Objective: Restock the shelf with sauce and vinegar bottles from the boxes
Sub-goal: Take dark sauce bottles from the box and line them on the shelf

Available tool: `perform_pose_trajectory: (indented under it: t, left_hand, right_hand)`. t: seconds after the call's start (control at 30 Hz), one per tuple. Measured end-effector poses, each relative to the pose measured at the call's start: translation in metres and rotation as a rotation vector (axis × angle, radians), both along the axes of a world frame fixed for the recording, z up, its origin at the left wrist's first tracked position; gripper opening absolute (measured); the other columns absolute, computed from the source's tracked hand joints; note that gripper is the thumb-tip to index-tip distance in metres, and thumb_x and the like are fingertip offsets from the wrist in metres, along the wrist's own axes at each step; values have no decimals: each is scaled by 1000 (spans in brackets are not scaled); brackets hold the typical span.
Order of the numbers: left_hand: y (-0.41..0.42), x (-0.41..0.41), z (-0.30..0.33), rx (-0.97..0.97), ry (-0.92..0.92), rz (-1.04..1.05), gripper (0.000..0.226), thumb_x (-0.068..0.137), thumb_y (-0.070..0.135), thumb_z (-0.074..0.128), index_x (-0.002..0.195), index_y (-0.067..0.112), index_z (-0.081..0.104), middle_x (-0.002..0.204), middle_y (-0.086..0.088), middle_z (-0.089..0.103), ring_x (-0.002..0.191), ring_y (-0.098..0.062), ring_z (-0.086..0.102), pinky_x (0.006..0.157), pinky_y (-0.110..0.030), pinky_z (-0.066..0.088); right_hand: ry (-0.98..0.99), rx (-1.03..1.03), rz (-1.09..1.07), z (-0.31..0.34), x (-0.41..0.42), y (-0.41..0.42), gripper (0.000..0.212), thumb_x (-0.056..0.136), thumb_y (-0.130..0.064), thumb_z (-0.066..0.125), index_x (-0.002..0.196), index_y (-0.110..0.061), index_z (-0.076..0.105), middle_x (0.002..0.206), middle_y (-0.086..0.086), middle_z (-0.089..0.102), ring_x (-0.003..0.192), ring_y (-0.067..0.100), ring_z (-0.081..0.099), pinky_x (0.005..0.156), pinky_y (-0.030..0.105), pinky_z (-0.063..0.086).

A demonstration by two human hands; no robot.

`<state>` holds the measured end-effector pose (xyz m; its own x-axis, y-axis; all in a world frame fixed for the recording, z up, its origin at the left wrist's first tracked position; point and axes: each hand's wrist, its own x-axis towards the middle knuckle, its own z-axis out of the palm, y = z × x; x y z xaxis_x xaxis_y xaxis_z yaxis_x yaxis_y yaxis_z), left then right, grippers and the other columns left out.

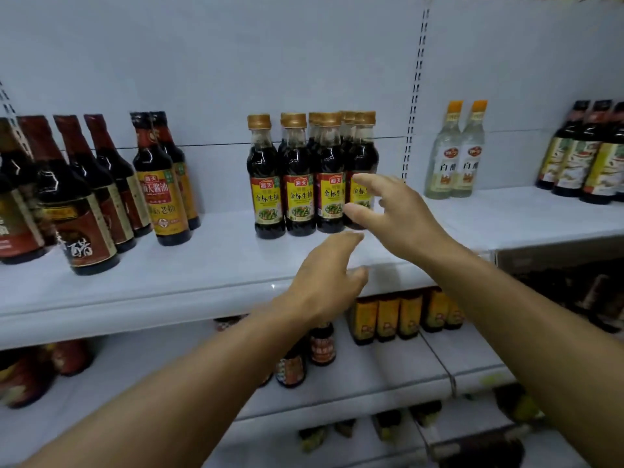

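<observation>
Both my hands empty, fingers spread: right hand (393,214) nearer, touching the upright end soy bottle (361,184); left hand (329,282) over shelf (135,292) front edge.

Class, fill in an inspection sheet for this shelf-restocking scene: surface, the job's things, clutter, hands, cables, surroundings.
Surface: white shelf, bare along its front.
Job's things: gold-capped soy sauce bottles grouped upright at centre; two white vinegar bottles to their right; dark vinegar bottles at left; no box plainly seen.
Clutter: nothing seen.
Hands: left hand open over the shelf's front edge, holding nothing; right hand open, fingers spread in front of the rightmost gold-capped bottle, contact unclear.
Cables: nothing seen.
Surroundings: white back panel with slotted upright; lower shelves with more bottles, blurred.
</observation>
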<state>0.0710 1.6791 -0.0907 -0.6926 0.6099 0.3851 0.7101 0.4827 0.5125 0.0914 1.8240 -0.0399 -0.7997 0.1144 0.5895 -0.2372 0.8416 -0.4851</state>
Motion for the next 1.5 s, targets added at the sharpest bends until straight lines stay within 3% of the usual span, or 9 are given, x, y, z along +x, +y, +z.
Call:
perform_pose_trajectory:
  t: [0.23, 0.43, 0.7, 0.9, 1.03, 1.17, 1.3, 1.4, 1.5]
  left_hand:
    - [-23, 29, -32, -46, 52, -150, 57, 89, 12, 53, 145, 19, 42, 145, -3, 46, 126, -20, 46, 99, -28, 42]
    - [-34, 42, -80, -110, -38, -158, 38, 90, 17, 51, 128, 15, 54, 129, -4, 52, 107, -22, 56, 88, -41, 51]
    - [-47, 50, -163, -182, -214, -170, 48, 97, 22, 54, 144, 20, 42, 148, -1, 43, 131, -20, 46, 107, -37, 41]
    - [-59, 54, -241, -226, -351, -163, 26, 93, 17, 55, 119, 21, 56, 113, 1, 59, 101, -20, 57, 80, -32, 45]
    - [-68, 57, -289, -274, -414, -156, 40, 93, 15, 62, 133, 16, 55, 136, -3, 56, 124, -20, 52, 94, -21, 36]
    - [-76, 63, -343, -316, -536, -132, 41, 91, 7, 59, 132, 12, 57, 127, -10, 61, 110, -25, 60, 88, -35, 50]
    - [-88, 67, -410, -384, -619, -89, 44, 93, 18, 62, 137, 19, 54, 131, -6, 60, 119, -24, 55, 94, -30, 44]
    - [-98, 72, -452, -422, -680, -61, 45, 94, 15, 61, 138, 20, 53, 135, -7, 58, 122, -25, 54, 98, -33, 45]
    - [-106, 77, -493, -457, -710, -14, 45, 94, 12, 61, 137, 15, 54, 137, -9, 59, 124, -28, 54, 93, -29, 41]
  right_hand:
    - [-61, 9, -16, -45, 44, -32, 55, 93, -36, 61, 143, -21, 45, 141, 0, 47, 128, 13, 44, 105, 29, 37]
    - [-146, -39, -29, -93, 73, -45, 54, 93, -38, 60, 143, -25, 44, 142, -6, 46, 128, 7, 42, 98, 19, 32]
    - [-332, -72, -46, -183, 92, -53, 54, 94, -40, 57, 144, -24, 42, 142, -3, 44, 128, 12, 42, 99, 22, 35]
    - [-497, -180, -48, -260, 102, -59, 54, 95, -39, 57, 144, -22, 43, 143, -1, 44, 130, 14, 41, 103, 27, 37]
    - [-598, -222, -37, -319, 108, -64, 55, 95, -35, 59, 144, -16, 44, 144, 4, 46, 131, 17, 43, 105, 28, 38]
    - [-728, -258, -29, -386, 112, -69, 55, 95, -37, 58, 145, -19, 43, 145, 3, 44, 130, 17, 42, 102, 26, 36]
    - [-826, -286, -4, -456, 115, -76, 51, 94, -34, 61, 141, -19, 48, 140, 3, 50, 127, 20, 46, 104, 35, 42]
    - [-903, -295, -9, -506, 118, -81, 51, 94, -31, 61, 141, -17, 48, 138, 6, 49, 127, 21, 46, 100, 26, 38]
    - [-983, -248, -11, -556, 118, -85, 44, 94, -34, 59, 136, -20, 52, 133, 6, 53, 122, 23, 49, 98, 30, 41]
